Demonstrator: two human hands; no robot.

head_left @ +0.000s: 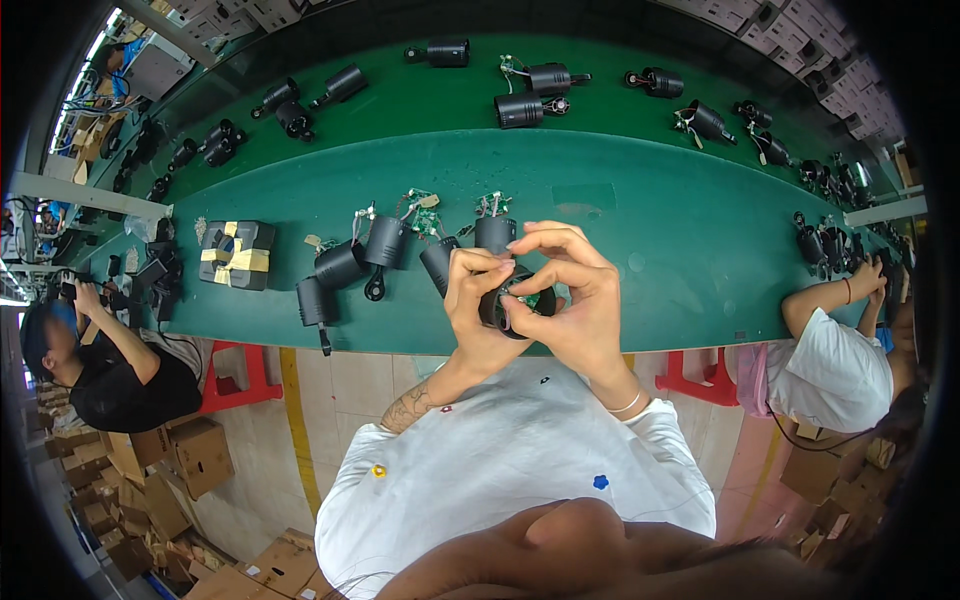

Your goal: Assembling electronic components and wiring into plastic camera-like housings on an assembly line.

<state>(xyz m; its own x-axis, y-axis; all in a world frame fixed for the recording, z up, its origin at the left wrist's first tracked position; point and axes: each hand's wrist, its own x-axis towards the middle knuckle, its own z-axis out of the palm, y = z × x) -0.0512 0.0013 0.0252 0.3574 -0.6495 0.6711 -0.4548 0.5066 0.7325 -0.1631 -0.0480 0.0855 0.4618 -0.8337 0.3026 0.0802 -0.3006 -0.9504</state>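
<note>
A black cylindrical housing (495,312) is held above the near edge of the green desk (690,270), its open end turned upward and a green circuit board partly exposed inside. The housing is gripped at its left side by the left hand (478,318), with the fingertips gathered near the rim. The right side is pinched by the right hand (585,315), its thumb and forefinger curved at the opening. Further black housings (387,243), some with wired boards attached, are laid out beyond and to the left. A dark block (237,255) bound with yellow tape is placed farther left.
</note>
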